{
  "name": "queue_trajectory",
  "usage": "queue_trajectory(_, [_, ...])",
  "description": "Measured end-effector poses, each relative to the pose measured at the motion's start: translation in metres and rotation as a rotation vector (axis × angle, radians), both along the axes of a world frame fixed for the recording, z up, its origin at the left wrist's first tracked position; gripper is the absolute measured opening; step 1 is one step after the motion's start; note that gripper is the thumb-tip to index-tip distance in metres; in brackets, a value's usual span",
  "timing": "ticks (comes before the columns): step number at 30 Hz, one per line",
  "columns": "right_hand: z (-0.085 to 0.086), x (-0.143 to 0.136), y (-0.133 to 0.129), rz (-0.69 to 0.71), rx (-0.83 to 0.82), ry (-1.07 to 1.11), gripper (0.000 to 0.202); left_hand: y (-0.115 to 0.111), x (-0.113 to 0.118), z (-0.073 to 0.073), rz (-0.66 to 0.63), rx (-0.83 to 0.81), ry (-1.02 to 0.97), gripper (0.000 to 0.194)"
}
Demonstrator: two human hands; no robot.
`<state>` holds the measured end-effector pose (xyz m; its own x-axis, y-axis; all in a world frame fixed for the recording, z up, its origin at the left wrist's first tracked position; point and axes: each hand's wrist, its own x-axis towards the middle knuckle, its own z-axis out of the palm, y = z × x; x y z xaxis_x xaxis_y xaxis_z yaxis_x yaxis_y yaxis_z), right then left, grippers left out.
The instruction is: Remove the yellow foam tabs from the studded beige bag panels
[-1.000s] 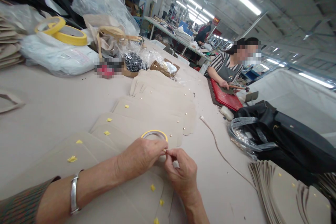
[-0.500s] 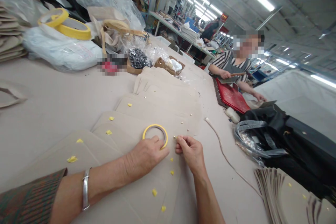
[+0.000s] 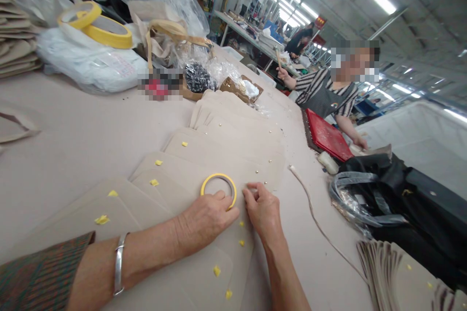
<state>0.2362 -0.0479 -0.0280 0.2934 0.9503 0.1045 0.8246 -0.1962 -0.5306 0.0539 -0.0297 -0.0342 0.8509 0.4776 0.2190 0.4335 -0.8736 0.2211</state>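
Observation:
My left hand (image 3: pixel 208 217) is closed on the near side of a roll of yellow tape (image 3: pixel 203 185), which stands over overlapping beige pieces (image 3: pixel 175 167). Just right of it, my right hand (image 3: pixel 261 204) is at the right edge of those pieces, thumb and index finger pinched together. Whatever is between those fingertips is too small to make out. Yellow tape bits (image 3: pixel 217 270) dot the near pieces, and small metal studs (image 3: pixel 257 172) show on the farther ones.
Two yellow tape rolls (image 3: pixel 109 32) lie on a white plastic bundle (image 3: pixel 91 65) at the back left. A beige cord (image 3: pixel 313 214), a black bag (image 3: pixel 419 204) and a beige stack (image 3: pixel 379 267) are at right. Across the table a person (image 3: pixel 328 90) raises a hammer beside a red board (image 3: pixel 326 135).
My right hand's fingertips have shifted slightly up, and the stud beside them no longer shows. The person across has raised the hammer away from the red board. The view has shifted slightly.

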Motion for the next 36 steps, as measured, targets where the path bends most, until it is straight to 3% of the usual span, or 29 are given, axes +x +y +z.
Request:
queue_trajectory(5, [-0.004, 0.001, -0.014, -0.051, 0.046, 0.095, 0.023, 0.0, 0.0, 0.003, 0.005, -0.043, 0.014, 0.007])
queue_trajectory(8, [-0.005, -0.002, -0.018, 0.035, 0.096, -0.022, 0.026, -0.002, 0.001, 0.002, 0.008, -0.044, 0.011, 0.008])
queue_trajectory(12, [-0.006, -0.007, -0.011, 0.049, 0.085, -0.17, 0.028, 0.005, -0.002, 0.004, 0.026, -0.019, -0.003, 0.008])
queue_trajectory(19, [0.001, -0.003, -0.011, 0.15, 0.036, -0.136, 0.024, 0.037, -0.014, 0.01, 0.319, 0.044, 0.031, 0.013])
queue_trajectory(23, [0.015, 0.0, -0.03, 0.223, -0.102, -0.127, 0.02, 0.039, -0.016, 0.008, 0.301, 0.07, 0.021, 0.014])
queue_trajectory(26, [0.023, 0.001, -0.044, 0.228, -0.19, -0.028, 0.017, 0.035, -0.017, 0.006, 0.221, 0.084, -0.119, 0.015])
queue_trajectory(28, [0.025, -0.001, -0.049, 0.18, -0.088, 0.066, 0.016, 0.032, -0.017, 0.006, 0.119, 0.055, -0.292, 0.018])
queue_trajectory(31, [0.026, -0.007, -0.052, 0.147, 0.194, 0.203, 0.02, 0.024, -0.017, 0.008, -0.022, -0.021, -0.513, 0.03])
queue_trajectory(36, [0.032, -0.022, -0.049, 0.348, 0.379, 0.185, 0.022, 0.015, -0.015, 0.008, -0.032, -0.077, -0.473, 0.039])
